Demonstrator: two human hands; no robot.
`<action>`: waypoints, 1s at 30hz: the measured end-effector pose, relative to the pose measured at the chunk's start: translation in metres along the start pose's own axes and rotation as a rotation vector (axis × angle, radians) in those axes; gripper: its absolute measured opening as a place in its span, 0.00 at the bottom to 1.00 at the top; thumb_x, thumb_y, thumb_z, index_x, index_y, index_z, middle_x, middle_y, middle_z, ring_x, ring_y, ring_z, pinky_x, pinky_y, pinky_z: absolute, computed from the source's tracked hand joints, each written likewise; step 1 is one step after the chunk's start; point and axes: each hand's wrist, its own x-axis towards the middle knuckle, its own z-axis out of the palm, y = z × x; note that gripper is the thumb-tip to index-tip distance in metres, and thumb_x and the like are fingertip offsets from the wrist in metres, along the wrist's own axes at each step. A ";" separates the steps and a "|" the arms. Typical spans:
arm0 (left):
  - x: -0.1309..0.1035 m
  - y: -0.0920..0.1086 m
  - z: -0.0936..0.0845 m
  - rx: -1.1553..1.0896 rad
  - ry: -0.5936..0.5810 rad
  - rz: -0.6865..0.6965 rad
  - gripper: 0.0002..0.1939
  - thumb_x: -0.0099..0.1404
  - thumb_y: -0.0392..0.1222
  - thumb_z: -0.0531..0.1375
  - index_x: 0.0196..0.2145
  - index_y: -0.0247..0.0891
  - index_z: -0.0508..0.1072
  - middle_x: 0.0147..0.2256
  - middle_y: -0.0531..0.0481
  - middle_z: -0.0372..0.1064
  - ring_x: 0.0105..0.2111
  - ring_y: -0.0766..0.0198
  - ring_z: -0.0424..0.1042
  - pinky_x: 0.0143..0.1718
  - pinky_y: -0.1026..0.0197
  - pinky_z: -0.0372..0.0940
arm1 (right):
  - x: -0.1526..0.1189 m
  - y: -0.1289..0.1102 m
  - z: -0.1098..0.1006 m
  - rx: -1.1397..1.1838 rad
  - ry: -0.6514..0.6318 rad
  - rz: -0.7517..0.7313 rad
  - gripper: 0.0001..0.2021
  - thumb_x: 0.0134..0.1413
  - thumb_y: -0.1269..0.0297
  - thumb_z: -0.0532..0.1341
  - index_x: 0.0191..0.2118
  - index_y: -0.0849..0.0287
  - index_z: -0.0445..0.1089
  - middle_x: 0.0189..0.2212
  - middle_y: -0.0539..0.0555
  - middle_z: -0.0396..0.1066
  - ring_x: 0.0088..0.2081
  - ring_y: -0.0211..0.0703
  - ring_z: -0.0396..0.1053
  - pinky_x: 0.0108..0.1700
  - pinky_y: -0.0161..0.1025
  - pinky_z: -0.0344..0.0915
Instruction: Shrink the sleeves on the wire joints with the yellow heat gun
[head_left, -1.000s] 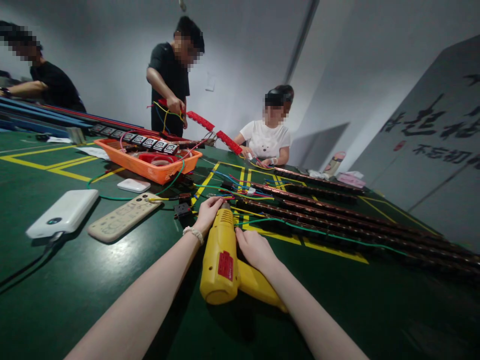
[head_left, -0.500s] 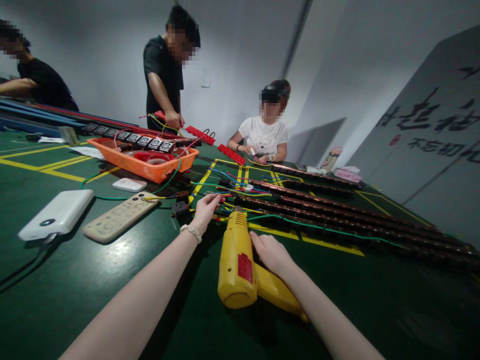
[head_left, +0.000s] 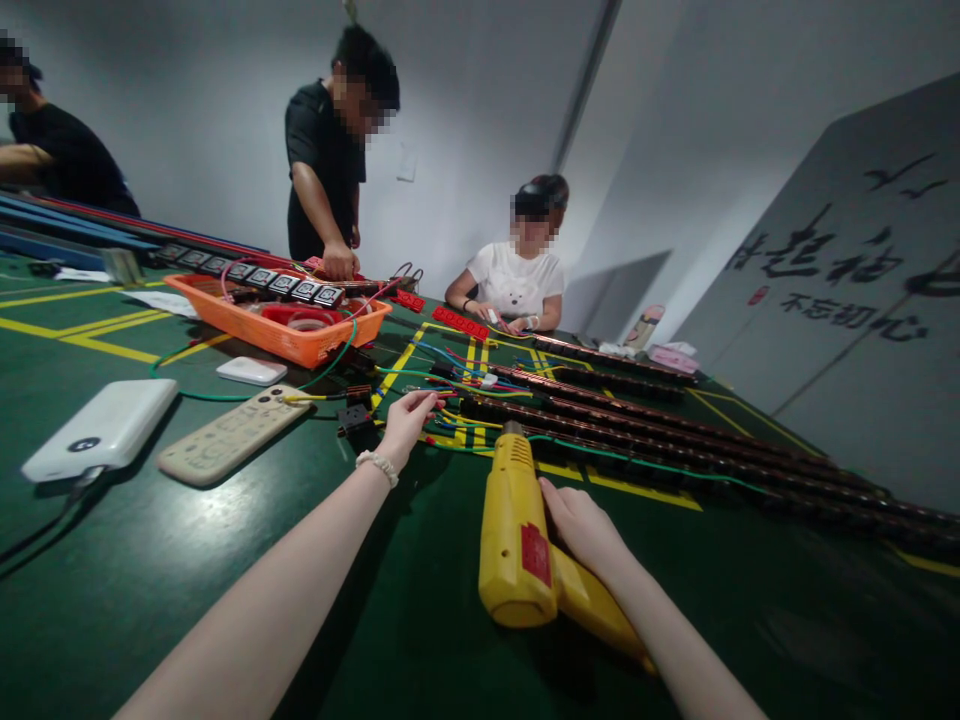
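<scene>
My right hand (head_left: 581,525) is wrapped round the handle of a yellow heat gun (head_left: 517,540). Its nozzle points away from me, toward the ends of long dark strips (head_left: 585,425) with copper-coloured edges. My left hand (head_left: 409,425) pinches thin coloured wires (head_left: 442,400) at the left ends of those strips; the fingertips partly hide them. A green wire (head_left: 637,458) runs along the nearest strip. Close to my left wrist lies a small black block (head_left: 356,420).
An orange basket (head_left: 300,345) holds red and black parts. On the green table (head_left: 225,560) lie a phone (head_left: 232,435), a white power bank (head_left: 105,430) with a cable, and a small white case (head_left: 251,371). Three people work across the table.
The heat gun in my right hand has moved to the right, away from my left hand. My left hand keeps its pinch on the wires. The view has shifted slightly.
</scene>
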 end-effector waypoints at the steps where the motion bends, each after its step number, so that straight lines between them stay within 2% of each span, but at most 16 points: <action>1: 0.000 0.001 0.000 -0.003 0.002 -0.002 0.21 0.50 0.54 0.62 0.35 0.33 0.74 0.35 0.42 0.73 0.35 0.61 0.70 0.34 0.63 0.63 | 0.000 -0.001 0.000 -0.007 0.001 0.001 0.28 0.60 0.50 0.37 0.24 0.60 0.64 0.28 0.58 0.69 0.30 0.43 0.66 0.30 0.36 0.55; 13: 0.001 0.001 0.001 -0.029 0.018 0.014 0.19 0.50 0.52 0.62 0.33 0.33 0.74 0.33 0.42 0.73 0.33 0.62 0.70 0.32 0.63 0.62 | 0.001 -0.016 0.008 -0.054 0.002 -0.042 0.29 0.60 0.51 0.34 0.30 0.61 0.67 0.34 0.60 0.70 0.35 0.46 0.68 0.34 0.38 0.57; 19: 0.000 0.002 0.002 -0.043 0.029 -0.030 0.20 0.48 0.52 0.63 0.33 0.32 0.74 0.32 0.43 0.73 0.31 0.64 0.69 0.31 0.64 0.62 | 0.005 -0.038 0.014 -0.092 0.007 -0.124 0.28 0.61 0.54 0.36 0.35 0.62 0.69 0.35 0.61 0.70 0.38 0.49 0.68 0.36 0.40 0.57; 26: 0.004 -0.001 0.000 -0.019 0.041 -0.030 0.20 0.47 0.52 0.63 0.32 0.33 0.73 0.32 0.45 0.73 0.28 0.66 0.67 0.29 0.65 0.60 | 0.013 -0.069 0.024 -0.095 0.021 -0.203 0.31 0.61 0.53 0.34 0.35 0.63 0.71 0.37 0.62 0.71 0.39 0.49 0.69 0.39 0.41 0.59; 30: 0.006 -0.002 0.000 -0.022 0.018 -0.009 0.18 0.47 0.50 0.63 0.31 0.33 0.73 0.33 0.45 0.72 0.32 0.63 0.69 0.33 0.63 0.61 | 0.018 -0.083 0.030 -0.092 0.012 -0.262 0.30 0.61 0.54 0.34 0.36 0.62 0.71 0.37 0.62 0.71 0.40 0.49 0.69 0.41 0.41 0.59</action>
